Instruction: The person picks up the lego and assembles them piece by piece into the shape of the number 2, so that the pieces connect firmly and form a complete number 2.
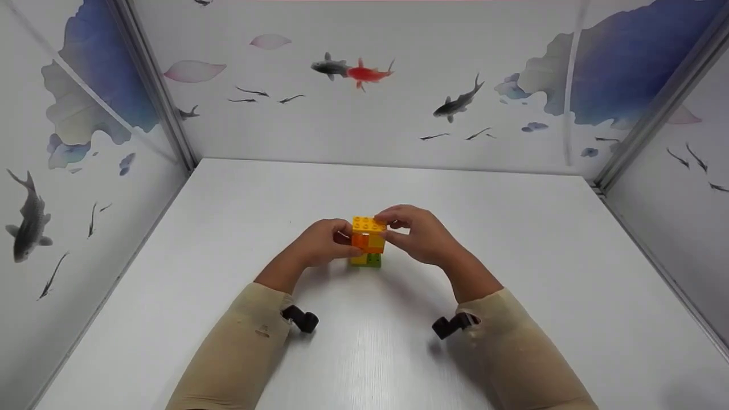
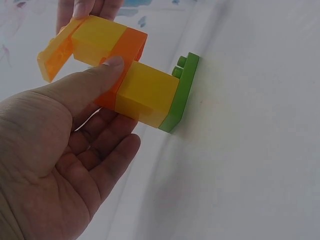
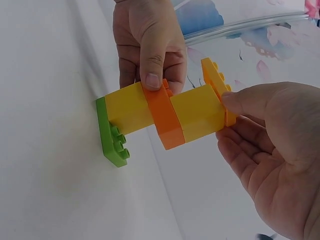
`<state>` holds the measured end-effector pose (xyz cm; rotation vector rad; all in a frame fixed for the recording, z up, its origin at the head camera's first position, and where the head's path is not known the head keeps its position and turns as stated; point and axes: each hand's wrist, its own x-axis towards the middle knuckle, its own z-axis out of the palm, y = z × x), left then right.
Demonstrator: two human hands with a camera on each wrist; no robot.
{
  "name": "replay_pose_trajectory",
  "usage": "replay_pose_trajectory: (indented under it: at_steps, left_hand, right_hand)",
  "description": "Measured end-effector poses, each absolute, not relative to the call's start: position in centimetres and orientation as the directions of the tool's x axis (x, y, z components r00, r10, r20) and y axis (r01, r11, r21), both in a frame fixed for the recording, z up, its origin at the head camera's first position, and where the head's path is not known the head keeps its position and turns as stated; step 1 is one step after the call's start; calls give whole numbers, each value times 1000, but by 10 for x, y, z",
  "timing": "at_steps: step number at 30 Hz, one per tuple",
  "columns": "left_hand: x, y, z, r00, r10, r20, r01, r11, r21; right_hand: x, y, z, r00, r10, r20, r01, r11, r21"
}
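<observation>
A small tower of toy building bricks stands mid-table. Its base is a flat green brick, with a yellow brick on it, then a flat orange brick and a second yellow brick set off to the right. On top lies a flat yellow-orange brick, tilted against the yellow brick in the wrist views. My left hand grips the tower at the orange brick, thumb on its side. With thumb and fingers, my right hand pinches the top brick at its right end.
The white table reaches to a back wall painted with fish and petals. Side walls stand left and right. Black wrist cameras stick out from the sleeves.
</observation>
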<state>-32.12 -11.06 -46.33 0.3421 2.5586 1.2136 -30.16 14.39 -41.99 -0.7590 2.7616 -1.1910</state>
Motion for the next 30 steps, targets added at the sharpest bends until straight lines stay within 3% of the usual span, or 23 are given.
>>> replay_pose_trajectory:
  at_steps: [12,30]
  left_hand:
    - [-319,-110,-461,-932,319,-171,68,620,782]
    - [-321,-111,-466,-931,339,-132,119,626,771]
  right_hand:
    - [-301,142,-420,-880,-452,142,-425,621,-658]
    - [-303,149,-421,-888,-435,148,-397,564,-724]
